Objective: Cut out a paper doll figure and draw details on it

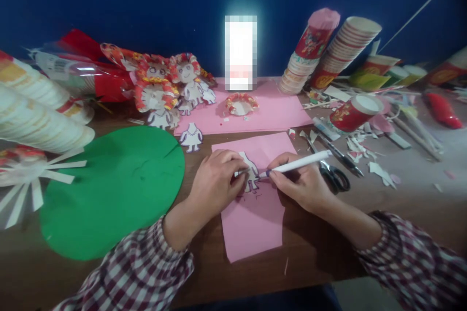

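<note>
A small white paper body cutout [251, 179] with a dark purple outline lies on a pink sheet of paper [251, 233]. My left hand [217, 177] is closed at the cutout's left side, thumb and fingers pinching its edge and hiding part of it. In my right hand [302, 184] is a white marker pen [302, 161], its dark tip touching or very near the cutout's right edge. Stray purple marks show on the pink sheet just below the figure. A similar outlined cutout [191, 137] rests on the brown table, up and left of my left hand.
A green oval sheet [116, 189] lies left, beside stacked paper cups [40, 112]. Finished paper figures [156, 87] stand behind it. Scissors [333, 177], a black pen [341, 153], paper scraps [381, 173] and a red cup [350, 114] are right. A lit, pixelated screen [241, 51] stands at back.
</note>
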The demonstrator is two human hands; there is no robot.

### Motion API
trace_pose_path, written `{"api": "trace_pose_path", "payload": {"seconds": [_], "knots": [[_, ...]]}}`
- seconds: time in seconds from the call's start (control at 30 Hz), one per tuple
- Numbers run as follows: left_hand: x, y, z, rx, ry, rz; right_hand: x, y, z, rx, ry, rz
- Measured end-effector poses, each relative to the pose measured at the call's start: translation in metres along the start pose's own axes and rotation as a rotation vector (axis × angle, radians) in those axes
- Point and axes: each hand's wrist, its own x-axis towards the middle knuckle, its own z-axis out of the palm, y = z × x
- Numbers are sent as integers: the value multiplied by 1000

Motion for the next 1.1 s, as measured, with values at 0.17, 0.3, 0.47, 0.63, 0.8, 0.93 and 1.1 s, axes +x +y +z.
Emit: {"api": "trace_pose_path", "payload": {"seconds": [0.17,0.3,0.47,0.63,0.8,0.93,1.1], "knots": [[0,0,0,-1,7,-9,-4,0,3,1,-53,9],[1,1,0,-1,-6,-19,-3,0,3,-4,-52,26],[2,2,-1,-4,-20,-28,-2,-1,1,-30,-77,18],[1,1,0,2,-15,-24,-3,-1,1,-23,-79,25],[1,0,1,3,-12,-20,-3,-1,0,-68,-95,-41],[1,0,1,15,-12,-16,-2,-3,-1,-107,-143,-79],[1,0,1,16,-2,-5,-2,-6,-1,-177,-189,-67]]}}
